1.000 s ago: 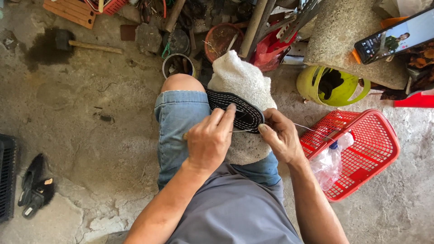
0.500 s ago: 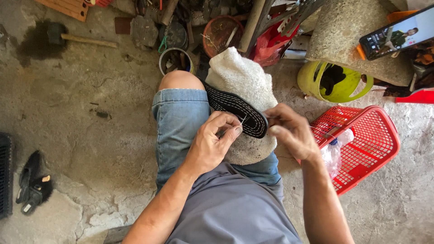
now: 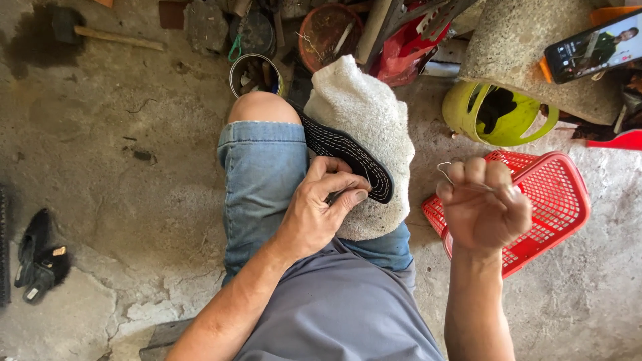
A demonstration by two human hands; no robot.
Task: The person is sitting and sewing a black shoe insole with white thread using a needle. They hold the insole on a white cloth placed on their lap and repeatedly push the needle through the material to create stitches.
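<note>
Head view: seated person stitching a black shoe sole with a white stitch line (image 3: 348,157) across the lap.

Sole lies on a white towel pad (image 3: 364,127) draped over the right knee, likely as cushion and grip. Left hand (image 3: 321,207) pinches the sole's near end, fingers closed on it, pinning it to the towel. Right hand (image 3: 485,204) is fisted, raised well right of the sole over a red plastic basket (image 3: 555,200), gripping a thin wire hook or needle (image 3: 445,170); a fine thread seems drawn taut.
</note>
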